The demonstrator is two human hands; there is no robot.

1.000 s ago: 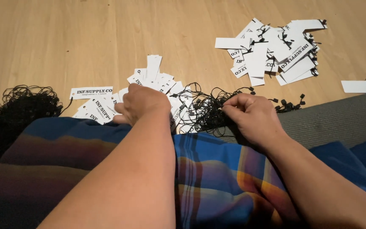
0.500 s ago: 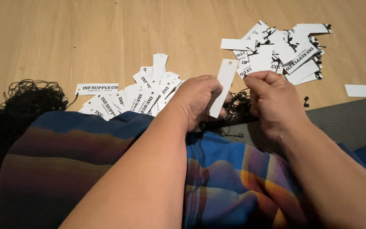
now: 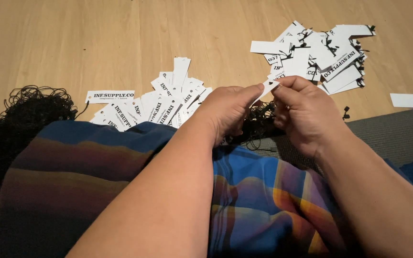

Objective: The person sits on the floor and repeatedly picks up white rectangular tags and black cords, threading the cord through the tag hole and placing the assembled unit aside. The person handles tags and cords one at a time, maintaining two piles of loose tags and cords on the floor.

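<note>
Both hands meet above the lap, over a striped blue cloth; the left hand and the right hand together pinch a small white paper tag, which stands tilted between their fingertips, its punched end uppermost; both sets of fingers are closed on it. A tangle of black strings lies just below the hands. On the wooden floor, a loose pile of printed tags sits left of the hands; a second pile with strings attached lies beyond the right hand; a large heap of black string loops lies at far left.
</note>
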